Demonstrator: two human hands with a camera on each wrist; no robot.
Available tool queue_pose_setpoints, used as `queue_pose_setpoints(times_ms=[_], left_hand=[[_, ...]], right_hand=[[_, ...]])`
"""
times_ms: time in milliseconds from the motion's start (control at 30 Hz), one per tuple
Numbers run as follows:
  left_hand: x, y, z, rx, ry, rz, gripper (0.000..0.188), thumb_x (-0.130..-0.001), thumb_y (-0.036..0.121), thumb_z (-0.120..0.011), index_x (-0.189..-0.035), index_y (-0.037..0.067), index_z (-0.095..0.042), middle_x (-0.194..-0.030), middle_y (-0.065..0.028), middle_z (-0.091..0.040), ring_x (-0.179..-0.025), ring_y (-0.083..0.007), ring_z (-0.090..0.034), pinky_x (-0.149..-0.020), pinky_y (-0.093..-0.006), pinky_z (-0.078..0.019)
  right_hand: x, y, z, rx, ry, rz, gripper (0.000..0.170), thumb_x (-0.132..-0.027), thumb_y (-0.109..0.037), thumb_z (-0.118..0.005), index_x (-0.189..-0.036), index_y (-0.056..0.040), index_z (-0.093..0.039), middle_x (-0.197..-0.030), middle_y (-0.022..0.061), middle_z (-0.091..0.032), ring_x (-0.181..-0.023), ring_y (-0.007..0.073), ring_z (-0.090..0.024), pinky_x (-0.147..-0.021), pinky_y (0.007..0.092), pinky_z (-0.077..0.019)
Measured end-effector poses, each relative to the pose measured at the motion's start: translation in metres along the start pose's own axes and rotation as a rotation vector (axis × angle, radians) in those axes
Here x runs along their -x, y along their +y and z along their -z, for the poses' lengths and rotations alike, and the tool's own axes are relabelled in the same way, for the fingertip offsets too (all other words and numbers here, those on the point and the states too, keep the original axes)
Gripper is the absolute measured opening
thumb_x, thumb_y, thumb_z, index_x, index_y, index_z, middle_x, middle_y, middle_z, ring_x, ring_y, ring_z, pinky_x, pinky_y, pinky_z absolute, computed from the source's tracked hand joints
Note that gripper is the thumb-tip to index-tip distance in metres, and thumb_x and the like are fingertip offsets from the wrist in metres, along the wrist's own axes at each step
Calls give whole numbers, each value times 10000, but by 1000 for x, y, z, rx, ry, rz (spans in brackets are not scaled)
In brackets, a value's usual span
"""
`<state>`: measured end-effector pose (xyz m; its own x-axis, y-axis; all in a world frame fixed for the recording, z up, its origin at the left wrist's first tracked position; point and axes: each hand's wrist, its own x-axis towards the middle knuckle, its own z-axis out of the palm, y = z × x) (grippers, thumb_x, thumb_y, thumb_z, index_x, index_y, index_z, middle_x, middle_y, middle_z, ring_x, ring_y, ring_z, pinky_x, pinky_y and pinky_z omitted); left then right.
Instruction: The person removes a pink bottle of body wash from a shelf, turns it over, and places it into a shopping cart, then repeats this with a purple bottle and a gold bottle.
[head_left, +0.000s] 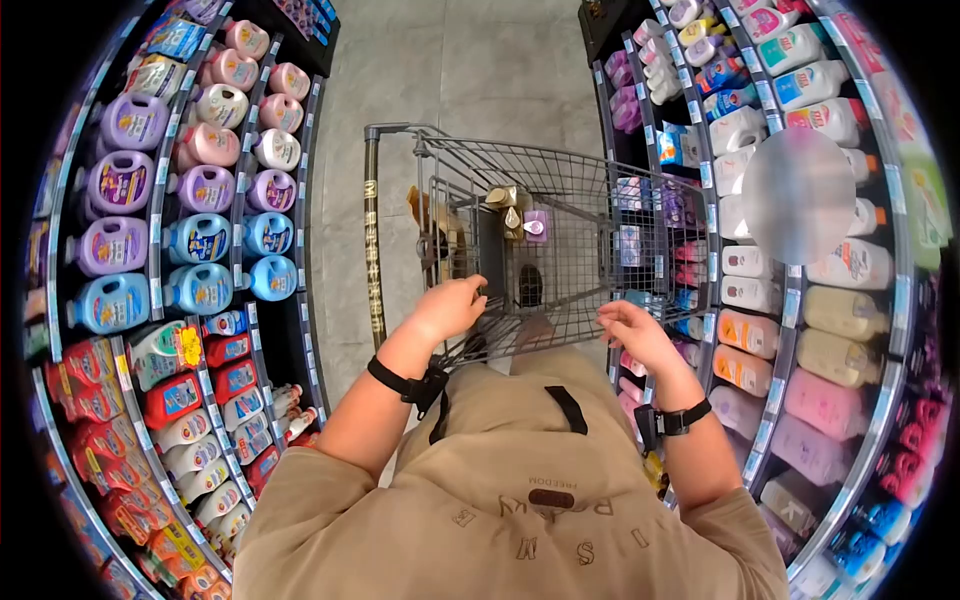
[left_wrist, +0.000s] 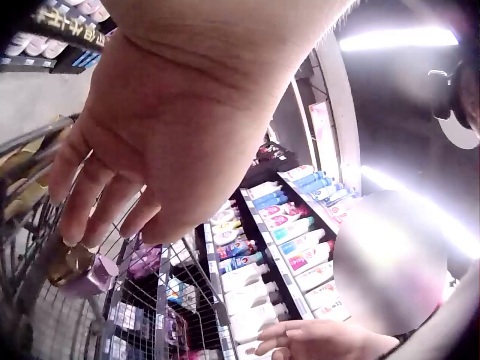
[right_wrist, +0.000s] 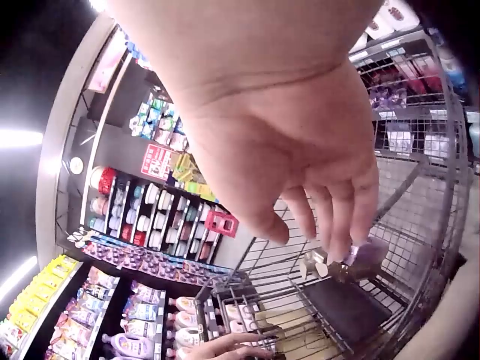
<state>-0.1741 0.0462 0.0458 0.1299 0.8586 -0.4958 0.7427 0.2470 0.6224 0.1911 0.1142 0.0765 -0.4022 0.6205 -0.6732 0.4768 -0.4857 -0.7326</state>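
Shopping cart [head_left: 491,245]: already carrying a few goods; the pictures are not showing what is left. Long axis running crosswise, handle [head_left: 372,240] standing at the left, nose pointing right. Left hand [head_left: 450,307], right hand [head_left: 638,335]: hovering near the cart's near side, fingers lying loosely bent, gripping nothing. Gold-coloured packs [head_left: 512,221], lilac pack [head_left: 536,227]: sitting together inside the cart, axes not reading clearly.

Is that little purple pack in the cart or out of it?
It's in: the head view shows the purple pack within the wire sides of the shopping cart, right beside gold-coloured packs.
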Motion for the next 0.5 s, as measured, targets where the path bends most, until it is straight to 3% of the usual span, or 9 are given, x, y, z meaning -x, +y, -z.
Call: queue_pose_setpoints(times_ms=[167,300,333,367,433,467,500], left_hand=[[-78,11,-19,56,-58,159,425,-1018,240,-616,-1374,12,-580,-1135,-203,-750,-1056,-394,-703,-906,-467,-555],[-152,9,-57,12,-55,274,599,-1012,242,-622,-1535,23,-430,-1230,-278,-690,-1131,-418,-675,-966,-469,-540],[-167,9,-61,44,-69,273,686,-989,257,-623,-1575,31,-347,-1343,-301,-624,-1195,-451,-642,-994,-503,-546],[-180,9,-68,38,-91,279,686,-989,257,-623,-1575,31,-347,-1343,-301,-624,-1195,-451,-642,-994,-503,-546],[-201,6,-85,50,52,268,691,-980,240,-629,-1576,40,-342,-1347,-294,-621,-1214,-451,-632,-1006,-501,-541],[-212,-4,-101,72,140,212,673,-968,239,-649,-1548,39,-372,-1305,-299,-645,-1182,-456,-649,-980,-507,-549],[-221,-6,-107,63,116,217,673,-968,239,-649,-1548,39,-372,-1305,-299,-645,-1182,-456,-649,-980,-507,-549]], right_hand=[[-86,21,29,39,-95,-77,370,-1024,-210,-639,-1323,6,-608,-1107,79,-692,-913,154,-680,-760,306,-552],[-149,23,27,29,-137,-209,419,-1024,-206,-636,-1371,20,-569,-1112,75,-684,-900,157,-682,-759,314,-561],[-168,34,27,33,-177,-238,477,-1007,-194,-635,-1424,15,-535,-1225,104,-677,-914,170,-691,-748,319,-560],[-185,46,24,16,-180,-254,477,-1007,-194,-635,-1424,15,-535,-1225,104,-677,-914,170,-691,-748,319,-560],[-216,64,13,-38,-147,-228,554,-985,-171,-619,-1492,8,-488,-1416,181,-620,-1124,267,-694,-901,383,-568],[-228,72,8,-57,-149,-243,554,-985,-171,-619,-1492,8,-488,-1416,181,-620,-1124,267,-694,-901,383,-568],[-240,78,3,25,-107,-197,609,-973,-156,-607,-1536,1,-441,-1484,215,-565,-1246,315,-631,-999,408,-527]])
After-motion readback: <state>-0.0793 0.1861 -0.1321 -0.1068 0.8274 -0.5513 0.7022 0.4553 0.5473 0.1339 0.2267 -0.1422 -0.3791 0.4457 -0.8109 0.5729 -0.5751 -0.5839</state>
